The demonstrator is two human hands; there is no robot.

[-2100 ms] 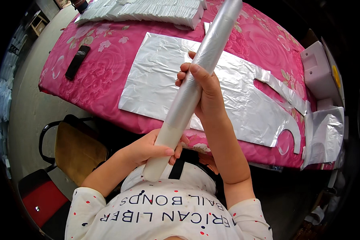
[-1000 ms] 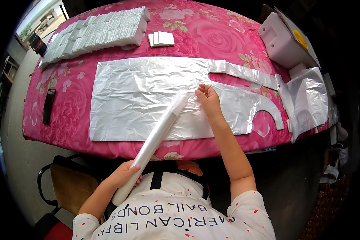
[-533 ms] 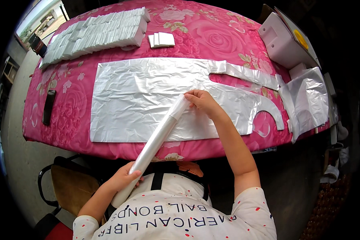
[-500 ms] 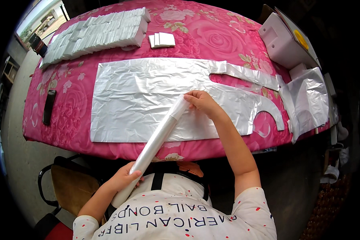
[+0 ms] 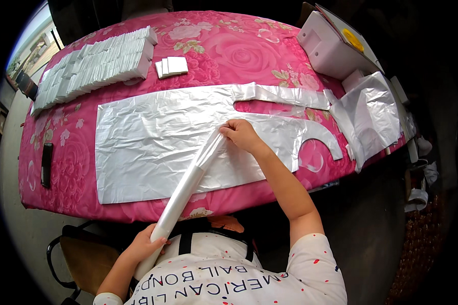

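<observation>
A long roll of whitish plastic film [image 5: 178, 194] slants from my lap up over the table edge. My left hand [image 5: 145, 244] is wrapped round its lower part. With thumb and fingers pinched together, my right hand [image 5: 242, 136] holds the loose upper end of the film, which stretches out past the roll's body. Beneath that hand a white plastic apron [image 5: 137, 145] lies spread flat and wrinkled, its straps and cut-outs toward the right. At its right end is a crumpled heap of white plastic [image 5: 372, 119].
Rows of folded white plastic packets [image 5: 94, 68] stand at the far left, with several more packets [image 5: 171, 66] beside them. A black phone-like object [image 5: 47, 165] lies on the pink flowered tablecloth [image 5: 76, 173]. A white foam box [image 5: 324, 43] stands far right; a chair [image 5: 89, 262] is at lower left.
The right hand has drawn the film's end farther from the roll, so more loose film shows. The view has shifted, and the left hand keeps its grip.
</observation>
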